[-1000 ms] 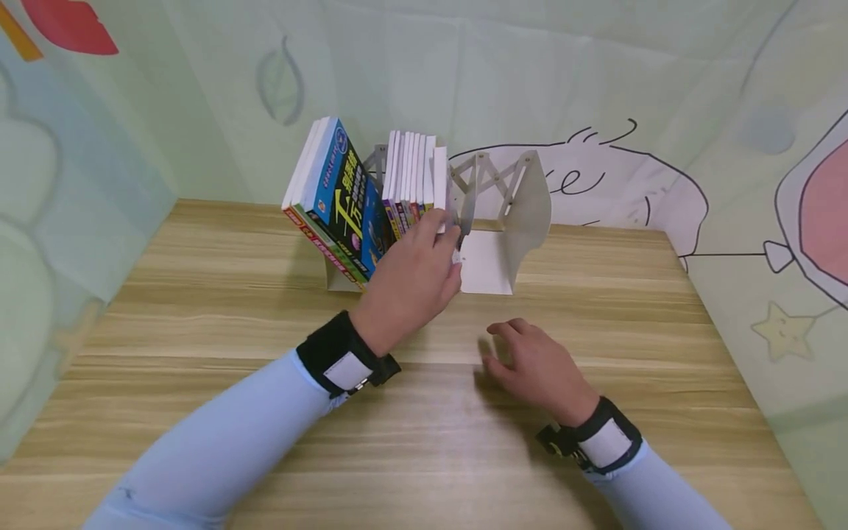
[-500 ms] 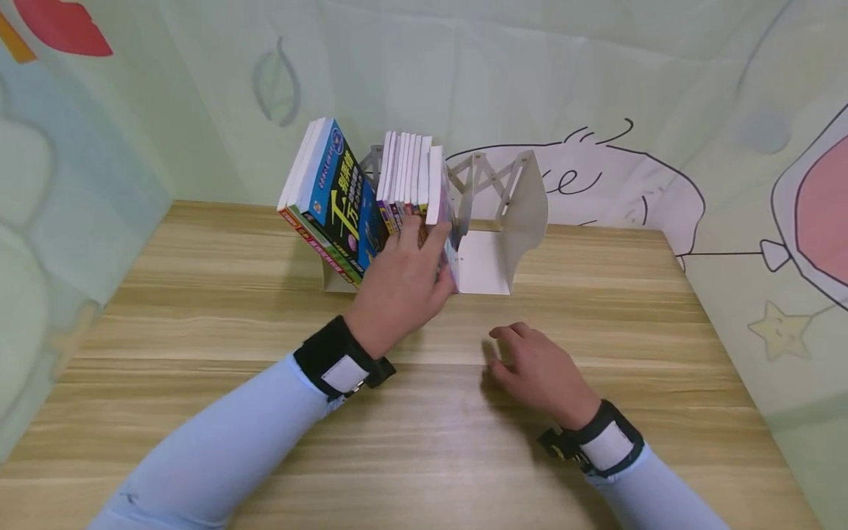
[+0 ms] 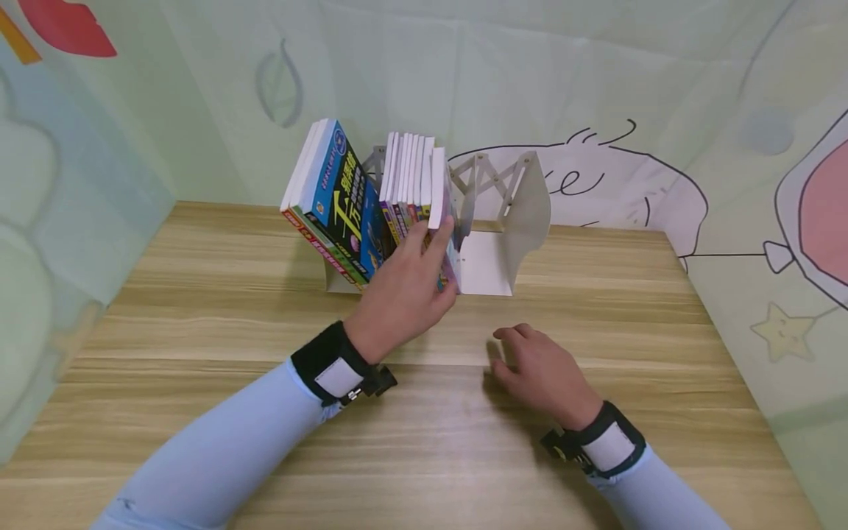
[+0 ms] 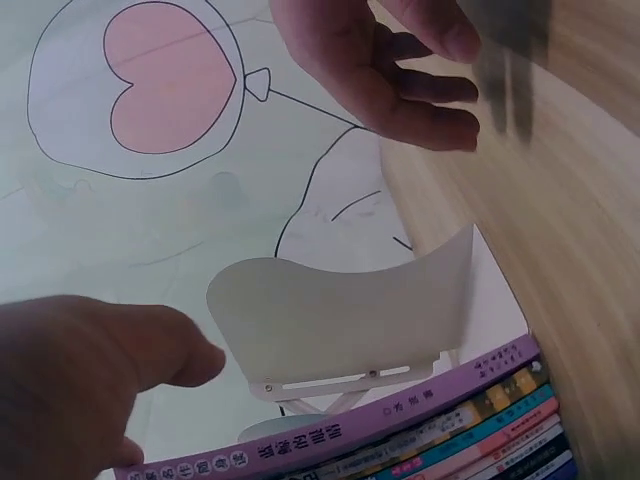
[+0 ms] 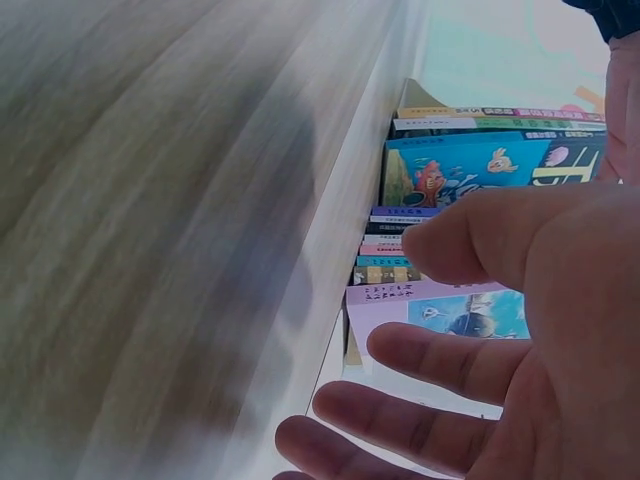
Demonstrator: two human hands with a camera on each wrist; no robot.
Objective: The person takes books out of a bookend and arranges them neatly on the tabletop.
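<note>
In the head view, my left hand (image 3: 404, 287) is at the spines of a row of thin books (image 3: 407, 169). Its fingers touch the row's right end, where a purple-spined book (image 4: 400, 410) stands slightly forward of the others. In the left wrist view, the thumb lies apart from that spine. The books stand upright in a white expandable bookend rack (image 3: 528, 221). To their left lean several larger books, a blue-and-black one (image 3: 344, 199) facing right. My right hand (image 3: 539, 368) hovers low over the table, fingers loosely bent, holding nothing.
A wood-grain table (image 3: 424, 442) lies under everything. Behind and at both sides hangs a printed cloth backdrop (image 3: 397, 66). To the right of the purple-spined book are a grey divider (image 3: 468, 199) and the rack's white base (image 3: 486, 261).
My left hand has drawn slightly down and left, away from the divider, and its fingers are now at the row's right-end book. The right hand has hardly moved.
</note>
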